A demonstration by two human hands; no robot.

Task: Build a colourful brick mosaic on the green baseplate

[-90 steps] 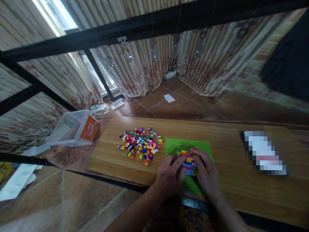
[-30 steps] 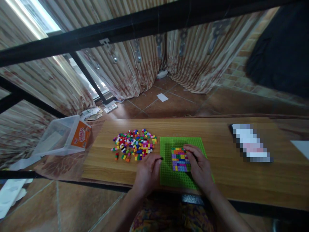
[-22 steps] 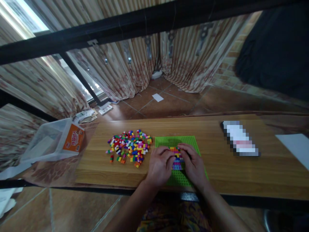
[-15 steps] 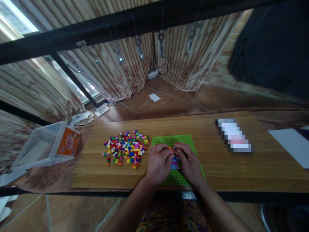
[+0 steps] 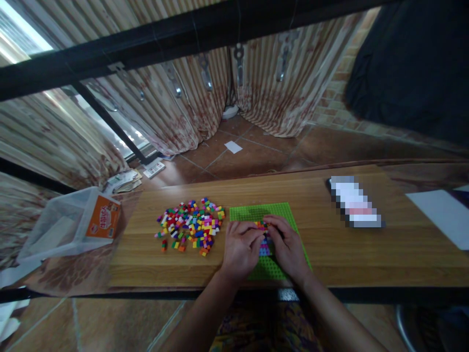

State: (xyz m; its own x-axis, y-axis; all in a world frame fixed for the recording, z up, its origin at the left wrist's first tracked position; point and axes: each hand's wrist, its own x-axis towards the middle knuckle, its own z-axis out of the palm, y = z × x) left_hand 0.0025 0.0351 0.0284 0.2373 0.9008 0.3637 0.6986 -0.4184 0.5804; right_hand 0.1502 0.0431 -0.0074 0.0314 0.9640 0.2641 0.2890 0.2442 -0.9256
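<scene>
A green studded baseplate [image 5: 280,211] lies on the wooden table, partly covered by my hands. On it, between my hands, sits a small cluster of building bricks [image 5: 264,248], lilac and purple at the near side and orange and red at the far side. My left hand [image 5: 240,249] is bent over the cluster's left side, thumb and fingers closed at the small bricks. From the right, my right hand [image 5: 287,244] meets it with its fingertips pinched on the same far bricks. Fingers hide the exact brick under each tip.
Left of the baseplate spreads a pile of loose coloured bricks [image 5: 194,225]. A phone with a blurred screen [image 5: 355,203] lies at the right on the wooden table [image 5: 161,271]. Beyond the table's left end stands a clear plastic box [image 5: 62,234]; white paper [image 5: 437,215] is at the far right.
My hands stay at the same bricks with hardly any movement. The whole view has shifted slightly.
</scene>
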